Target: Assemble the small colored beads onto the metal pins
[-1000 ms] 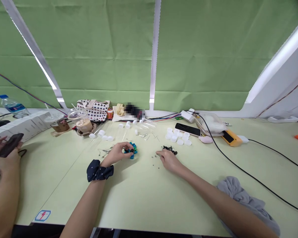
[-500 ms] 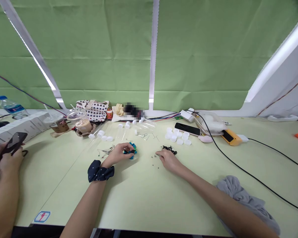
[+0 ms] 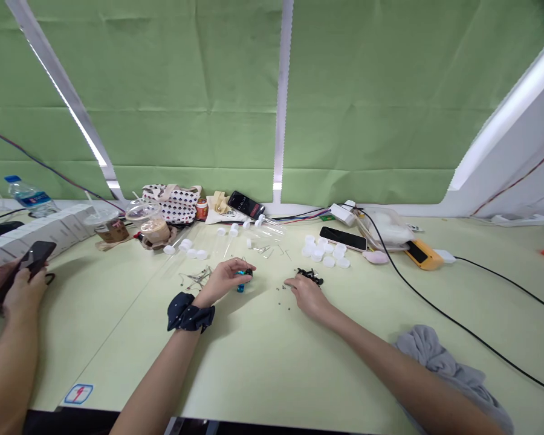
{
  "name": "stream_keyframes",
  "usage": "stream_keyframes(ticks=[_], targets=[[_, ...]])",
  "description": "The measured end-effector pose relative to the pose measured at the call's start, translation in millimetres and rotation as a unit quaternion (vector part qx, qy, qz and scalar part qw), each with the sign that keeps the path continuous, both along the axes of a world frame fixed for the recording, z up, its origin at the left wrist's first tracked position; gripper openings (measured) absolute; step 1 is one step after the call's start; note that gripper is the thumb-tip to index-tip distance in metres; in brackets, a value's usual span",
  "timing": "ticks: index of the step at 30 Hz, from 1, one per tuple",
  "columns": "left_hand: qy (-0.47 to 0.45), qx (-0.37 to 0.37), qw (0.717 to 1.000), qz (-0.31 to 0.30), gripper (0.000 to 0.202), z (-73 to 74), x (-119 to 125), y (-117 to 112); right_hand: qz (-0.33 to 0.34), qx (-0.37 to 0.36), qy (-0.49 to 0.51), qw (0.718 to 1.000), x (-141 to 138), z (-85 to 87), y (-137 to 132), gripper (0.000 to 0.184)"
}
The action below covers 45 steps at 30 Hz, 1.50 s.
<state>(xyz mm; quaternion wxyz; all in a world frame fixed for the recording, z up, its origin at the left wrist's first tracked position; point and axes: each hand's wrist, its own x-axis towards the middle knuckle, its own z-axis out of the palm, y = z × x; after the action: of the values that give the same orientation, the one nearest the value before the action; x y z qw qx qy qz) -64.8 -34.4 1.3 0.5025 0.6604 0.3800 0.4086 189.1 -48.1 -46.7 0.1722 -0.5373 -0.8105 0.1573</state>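
Left arm [image 3: 160, 380] angles up-right from bottom edge. Left hand [image 3: 226, 280] turned inward, fingers curved over, thumb below, tips pointing right; grip unclear. Right arm [image 3: 390, 371] slants up-left from lower right. Right hand [image 3: 309, 294] back up, index reaching left, other fingers mostly hidden. Hands about level, apart.

A navy-blue fabric scrunchie [image 3: 190, 313], gathered into puffy folds and sprinkled with tiny pale dots, sits around the wrist [image 3: 202, 298] just behind the left hand [image 3: 224, 281], and both forearms [image 3: 158, 380] are bare.
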Motion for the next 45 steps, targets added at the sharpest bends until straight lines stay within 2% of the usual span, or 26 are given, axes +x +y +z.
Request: stream_keyframes(ticks=[6,14,18,22,45], targets=[[-0.015,-0.017,1.000,0.006,0.030,-0.5,18.0,-3.1,0.005,0.055,0.087,0.995,0.4,7.6,-3.7,0.032],[-0.045,-0.052,0.998,0.000,0.034,-18.3,49.8,-2.6,0.077,0.128,0.220,0.964,-0.7,29.3,-15.2,0.033],[-0.071,-0.088,0.994,0.005,0.037,-23.9,58.9,-3.0,0.098,0.131,0.230,0.959,-2.1,27.7,-15.7,0.034],[-0.086,-0.103,0.991,0.004,0.035,-23.6,63.4,-4.5,0.092,0.131,0.231,0.960,-1.9,24.0,-13.8,0.035],[-0.101,-0.052,0.993,0.039,0.034,-26.5,69.8,-15.9,0.108,0.140,0.237,0.955,-2.7,22.4,-13.9,0.033]])
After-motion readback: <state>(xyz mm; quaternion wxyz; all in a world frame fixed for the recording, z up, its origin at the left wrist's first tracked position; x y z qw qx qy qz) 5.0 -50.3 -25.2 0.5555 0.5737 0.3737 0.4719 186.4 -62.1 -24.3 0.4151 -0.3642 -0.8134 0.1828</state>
